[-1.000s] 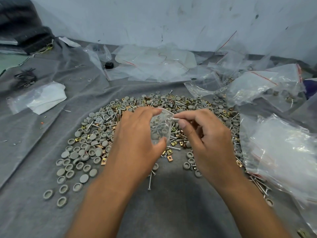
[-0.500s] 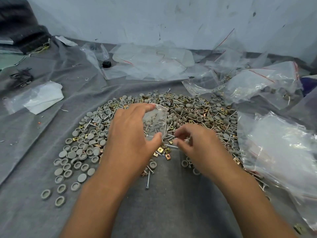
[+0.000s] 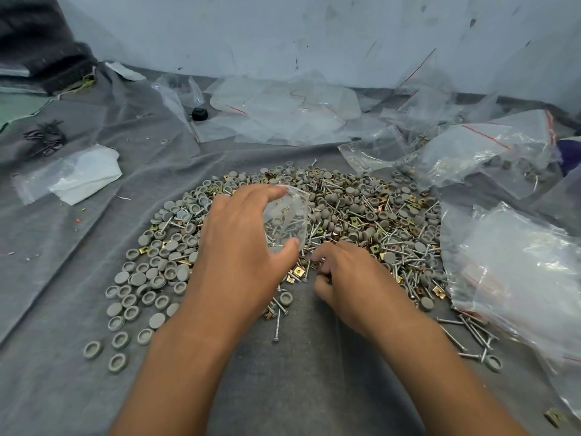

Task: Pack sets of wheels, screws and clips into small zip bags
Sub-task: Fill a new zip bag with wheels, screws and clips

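1. Toward the left edge of the grey felt-like cloth [image 3: 78, 388] we saw a flat clear plastic bag [image 3: 72, 174] holding something white, with a tangle of thin black wire pieces [image 3: 44, 136] behind it.
2. Round grey wheels [image 3: 151, 278], some cupped side up, some smooth side up, spread out from the left of the central heap.
3. Our left hand [image 3: 242, 247] gripped a small clear zip bag [image 3: 287, 220] between thumb and fingers, above the middle of the heap; screws showed through its crinkled film.
4. Our right hand [image 3: 352, 278] lay just right of it, its fingers curled down among silver threaded screws [image 3: 317, 234] and square brass-coloured clips [image 3: 298, 272]; we could not tell whether it held anything.
5. Along the cloth's right edge lay large, glossy, wrinkled bags [image 3: 518, 278], with more red-striped ones [image 3: 478, 146] near the far right corner.
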### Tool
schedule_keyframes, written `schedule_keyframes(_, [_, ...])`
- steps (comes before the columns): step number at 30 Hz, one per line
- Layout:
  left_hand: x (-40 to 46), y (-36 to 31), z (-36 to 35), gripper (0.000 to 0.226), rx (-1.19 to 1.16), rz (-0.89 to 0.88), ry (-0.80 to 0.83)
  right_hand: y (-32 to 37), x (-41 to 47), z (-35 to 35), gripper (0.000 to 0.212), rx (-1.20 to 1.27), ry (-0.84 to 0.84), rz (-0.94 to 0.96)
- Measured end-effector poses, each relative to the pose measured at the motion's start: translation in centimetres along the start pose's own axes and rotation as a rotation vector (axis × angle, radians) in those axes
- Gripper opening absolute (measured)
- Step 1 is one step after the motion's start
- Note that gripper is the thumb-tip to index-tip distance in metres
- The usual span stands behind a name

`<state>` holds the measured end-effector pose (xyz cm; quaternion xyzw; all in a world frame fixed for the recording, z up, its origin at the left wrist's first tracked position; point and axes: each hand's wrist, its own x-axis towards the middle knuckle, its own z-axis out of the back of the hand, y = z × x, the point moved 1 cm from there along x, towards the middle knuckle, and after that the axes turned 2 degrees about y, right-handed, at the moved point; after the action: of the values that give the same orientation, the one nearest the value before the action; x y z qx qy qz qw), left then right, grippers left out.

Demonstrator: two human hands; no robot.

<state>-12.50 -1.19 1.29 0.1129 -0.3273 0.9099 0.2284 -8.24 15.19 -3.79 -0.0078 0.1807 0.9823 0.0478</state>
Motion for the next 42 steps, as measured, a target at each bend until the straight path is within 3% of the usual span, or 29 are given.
schedule_keyframes(4, [0.0,0.0,0.0,0.063,0.004,0.001,-0.002,-0.3,0.2,0.1,0.014,-0.001,0.013,0.002])
schedule_keyframes(11, [0.0,-0.1,-0.1,0.062,0.008,-0.002,0.001,-0.9,0.2,0.7,0.007,0.085,0.016,0.039])
schedule_keyframes(19, [0.0,-0.2,-0.2,0.062,0.010,0.002,0.016,-0.9,0.0,0.7,0.019,0.052,0.056,0.035])
schedule_keyframes(25, [0.0,-0.3,-0.2,0.063,0.015,0.004,0.020,-0.9,-0.3,0.4,0.011,0.043,0.096,0.104])
schedule_keyframes(31, [0.0,-0.3,-0.2,0.063,0.003,0.008,0.022,-1.6,-0.2,0.6,0.026,0.123,0.070,0.063])
schedule_keyframes(35, [0.0,-0.4,-0.2,0.062,0.003,0.009,0.024,-1.3,-0.6,1.0,0.022,0.213,0.085,0.064])
schedule_keyframes(42, [0.0,-0.5,-0.2,0.063,0.025,0.014,0.037,-0.9,-1.3,0.7,0.014,0.086,0.149,0.097])
